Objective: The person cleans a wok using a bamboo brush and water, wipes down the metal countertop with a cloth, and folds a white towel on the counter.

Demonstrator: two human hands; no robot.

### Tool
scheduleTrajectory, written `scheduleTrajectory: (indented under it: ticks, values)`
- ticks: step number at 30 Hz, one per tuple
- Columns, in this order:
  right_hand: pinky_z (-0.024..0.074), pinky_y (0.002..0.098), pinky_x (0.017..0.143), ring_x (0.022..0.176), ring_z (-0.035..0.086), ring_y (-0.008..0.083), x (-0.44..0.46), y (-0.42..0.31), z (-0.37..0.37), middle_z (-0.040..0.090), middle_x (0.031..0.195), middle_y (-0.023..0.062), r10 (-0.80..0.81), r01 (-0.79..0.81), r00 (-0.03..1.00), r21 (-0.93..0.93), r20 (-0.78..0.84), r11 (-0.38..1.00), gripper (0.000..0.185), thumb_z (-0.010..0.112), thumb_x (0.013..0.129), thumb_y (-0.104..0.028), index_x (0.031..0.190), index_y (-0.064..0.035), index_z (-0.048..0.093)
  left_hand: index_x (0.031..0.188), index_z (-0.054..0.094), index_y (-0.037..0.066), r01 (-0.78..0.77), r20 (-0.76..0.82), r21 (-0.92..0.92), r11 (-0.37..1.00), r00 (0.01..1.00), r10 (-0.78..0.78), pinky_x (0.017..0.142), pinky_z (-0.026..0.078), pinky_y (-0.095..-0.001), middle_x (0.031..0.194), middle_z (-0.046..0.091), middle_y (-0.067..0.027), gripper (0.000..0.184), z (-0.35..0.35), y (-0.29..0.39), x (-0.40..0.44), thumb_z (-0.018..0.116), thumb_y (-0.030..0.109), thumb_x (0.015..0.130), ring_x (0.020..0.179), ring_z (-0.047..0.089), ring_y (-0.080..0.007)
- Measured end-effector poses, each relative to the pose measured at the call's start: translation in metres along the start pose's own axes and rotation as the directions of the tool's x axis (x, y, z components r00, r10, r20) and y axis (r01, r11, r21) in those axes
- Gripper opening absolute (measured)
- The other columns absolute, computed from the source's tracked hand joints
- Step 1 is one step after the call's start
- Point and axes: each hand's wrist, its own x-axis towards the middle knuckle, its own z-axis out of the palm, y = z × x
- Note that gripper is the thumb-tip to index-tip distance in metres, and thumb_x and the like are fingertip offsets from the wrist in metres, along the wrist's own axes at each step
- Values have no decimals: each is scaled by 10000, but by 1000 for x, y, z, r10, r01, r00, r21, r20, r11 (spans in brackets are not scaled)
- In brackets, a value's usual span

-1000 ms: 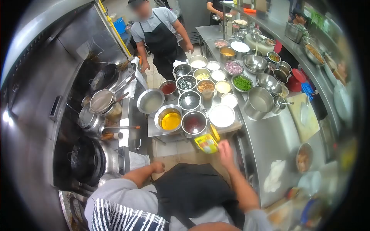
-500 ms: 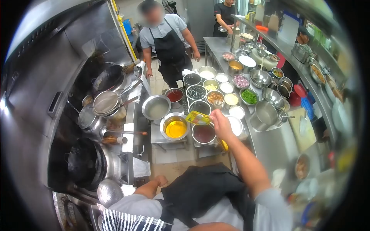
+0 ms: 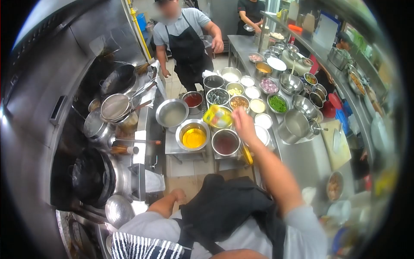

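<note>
My right hand (image 3: 244, 123) is closed on the edge of a yellow packet (image 3: 217, 116) with green and other coloured print. The packet is held above the bowls, blurred, hiding part of a pot behind it. Just below is a steel pot of dark reddish-brown liquid (image 3: 226, 142); to its left is a steel bowl of yellow oil-like liquid (image 3: 193, 138). My left hand (image 3: 177, 196) hangs low beside my black apron, away from the bowls. Its fingers are turned away and hidden.
A person in a black apron (image 3: 187, 41) stands beyond the bowls. On the left are a dark wok (image 3: 90, 177) and a mesh strainer (image 3: 116, 106). On the right counter are chopped greens (image 3: 277, 103), a deep steel pot (image 3: 294, 126) and a cutting board (image 3: 337, 144). A shelf (image 3: 302, 36) overhangs it.
The packet, still in my right hand, has moved up a little and tilted, showing more of its face. The person opposite has raised one hand. The whole view has shifted slightly.
</note>
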Motion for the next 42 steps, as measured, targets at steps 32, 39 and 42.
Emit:
scheduleTrajectory:
  ticks: [32,39,42]
  values:
    - [539,441,903,1058,675,296,-154,19,-61,708,1051,74,2,4,999,-132,44,991,185,653,982,-271,1111,-142,687,1084,754,64,222,96,-428,876,975,-201,830,570,-426,1000,768,-187,281,-41,-6,52,592,248,946,912,731,-331]
    - [361,525,1144,1372,499,352,-423,38,-274,560,1481,158,385,-644,735,-753,-559,137,635,741,885,-324,1474,-177,553,1151,740,55,166,5,-520,838,981,-191,820,572,-408,999,772,-181,290,-86,18,93,607,222,955,892,736,-312]
    - [302,532,1214,1497,377,324,-452,57,-300,414,1630,116,493,-633,694,-771,-525,69,664,677,938,-307,1561,-236,458,1179,734,51,24,-105,-733,680,984,-147,816,573,-401,999,774,-178,298,-86,25,118,613,212,958,884,739,-304]
